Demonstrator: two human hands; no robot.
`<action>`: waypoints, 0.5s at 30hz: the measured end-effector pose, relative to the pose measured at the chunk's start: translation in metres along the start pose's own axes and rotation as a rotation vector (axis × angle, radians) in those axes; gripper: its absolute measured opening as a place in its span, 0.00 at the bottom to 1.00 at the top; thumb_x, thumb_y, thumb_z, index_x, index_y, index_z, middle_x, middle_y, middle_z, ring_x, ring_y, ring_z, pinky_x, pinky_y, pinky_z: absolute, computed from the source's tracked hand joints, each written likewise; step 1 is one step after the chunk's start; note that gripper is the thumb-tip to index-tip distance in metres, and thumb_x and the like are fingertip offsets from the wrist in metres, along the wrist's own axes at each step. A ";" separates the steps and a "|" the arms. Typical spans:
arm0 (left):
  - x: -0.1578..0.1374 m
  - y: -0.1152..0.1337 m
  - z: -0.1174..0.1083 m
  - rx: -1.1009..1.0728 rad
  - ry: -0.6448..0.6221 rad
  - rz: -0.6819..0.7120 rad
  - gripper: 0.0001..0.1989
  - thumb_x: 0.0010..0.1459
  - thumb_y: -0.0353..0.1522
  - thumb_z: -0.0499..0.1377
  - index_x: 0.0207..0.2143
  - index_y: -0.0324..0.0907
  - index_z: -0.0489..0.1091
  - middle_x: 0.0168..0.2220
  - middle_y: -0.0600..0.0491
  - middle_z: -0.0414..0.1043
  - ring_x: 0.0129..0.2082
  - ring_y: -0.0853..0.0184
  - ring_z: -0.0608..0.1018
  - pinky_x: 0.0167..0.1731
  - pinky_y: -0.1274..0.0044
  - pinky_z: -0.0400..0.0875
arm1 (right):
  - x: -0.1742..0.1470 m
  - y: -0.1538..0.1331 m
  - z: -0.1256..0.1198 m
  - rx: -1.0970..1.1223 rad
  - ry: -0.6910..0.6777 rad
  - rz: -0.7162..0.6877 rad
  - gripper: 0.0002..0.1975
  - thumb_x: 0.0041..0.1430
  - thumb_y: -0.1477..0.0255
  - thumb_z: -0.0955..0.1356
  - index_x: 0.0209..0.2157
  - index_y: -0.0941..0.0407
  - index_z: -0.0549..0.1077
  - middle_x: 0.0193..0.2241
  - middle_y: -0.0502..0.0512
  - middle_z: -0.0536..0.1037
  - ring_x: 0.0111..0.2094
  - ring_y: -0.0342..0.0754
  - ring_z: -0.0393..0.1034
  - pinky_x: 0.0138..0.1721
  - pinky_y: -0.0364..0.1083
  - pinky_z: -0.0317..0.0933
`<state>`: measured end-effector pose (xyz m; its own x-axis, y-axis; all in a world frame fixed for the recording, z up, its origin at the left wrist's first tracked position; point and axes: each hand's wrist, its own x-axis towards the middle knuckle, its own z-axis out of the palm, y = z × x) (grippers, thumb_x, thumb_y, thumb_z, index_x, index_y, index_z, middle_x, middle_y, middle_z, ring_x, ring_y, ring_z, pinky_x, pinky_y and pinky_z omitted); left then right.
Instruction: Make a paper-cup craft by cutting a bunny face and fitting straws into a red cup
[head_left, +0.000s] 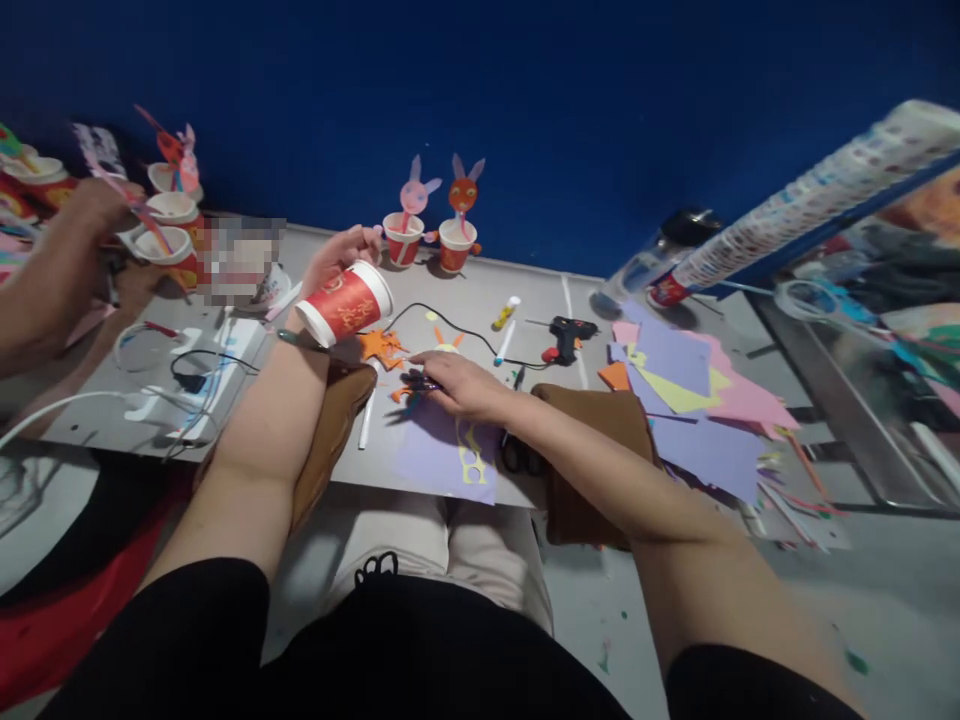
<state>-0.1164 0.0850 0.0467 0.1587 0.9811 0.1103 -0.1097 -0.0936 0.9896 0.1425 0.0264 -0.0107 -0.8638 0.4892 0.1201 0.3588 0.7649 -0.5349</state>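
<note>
My left hand [341, 250] is raised over the table with its fingers curled. A red paper cup [347, 303] with a gold pattern lies tilted on its side against this hand and wrist, covering part of the grip. My right hand [457, 385] reaches to the middle of the table, fingers drawn together at a small dark object [421, 381] too blurred to name. Beside these fingers are an orange paper cut-out [382, 348] and a white stick [368, 405]. Under the right hand lies purple paper [435, 455] with a yellow cut piece [472, 460] on it.
Two rabbit cups [403, 240] stand at the back. A glue gun [570, 338], a marker [505, 343] and a glue stick [507, 312] lie right of centre, near coloured paper [675, 360] and stacked cups [810, 200]. Left are a power strip [202, 390] and another person's hand [94, 225].
</note>
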 end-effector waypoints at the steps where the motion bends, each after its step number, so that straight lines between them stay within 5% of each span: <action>1: 0.003 0.000 -0.004 -0.023 0.038 -0.006 0.16 0.62 0.48 0.53 0.35 0.46 0.62 0.23 0.60 0.54 0.24 0.71 0.57 0.31 0.73 0.54 | 0.013 0.008 0.003 0.008 -0.003 -0.008 0.16 0.69 0.69 0.62 0.53 0.59 0.73 0.61 0.70 0.74 0.64 0.58 0.67 0.65 0.60 0.61; 7: 0.012 0.008 -0.007 -0.115 0.180 -0.093 0.09 0.66 0.35 0.50 0.32 0.44 0.62 0.25 0.58 0.60 0.26 0.72 0.59 0.30 0.75 0.53 | 0.071 0.032 0.015 0.104 -0.010 0.136 0.21 0.70 0.68 0.61 0.61 0.55 0.68 0.64 0.63 0.72 0.66 0.54 0.64 0.68 0.59 0.58; 15: 0.008 0.012 -0.003 -0.183 0.175 -0.070 0.09 0.68 0.31 0.50 0.32 0.42 0.63 0.25 0.58 0.55 0.22 0.74 0.56 0.28 0.76 0.52 | 0.050 0.020 0.021 0.159 -0.090 0.054 0.22 0.71 0.66 0.61 0.63 0.55 0.67 0.64 0.63 0.72 0.68 0.53 0.62 0.68 0.56 0.58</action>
<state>-0.1193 0.0926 0.0596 0.0016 1.0000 0.0084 -0.2827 -0.0076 0.9592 0.0987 0.0575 -0.0331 -0.8757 0.4825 0.0159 0.3511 0.6591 -0.6651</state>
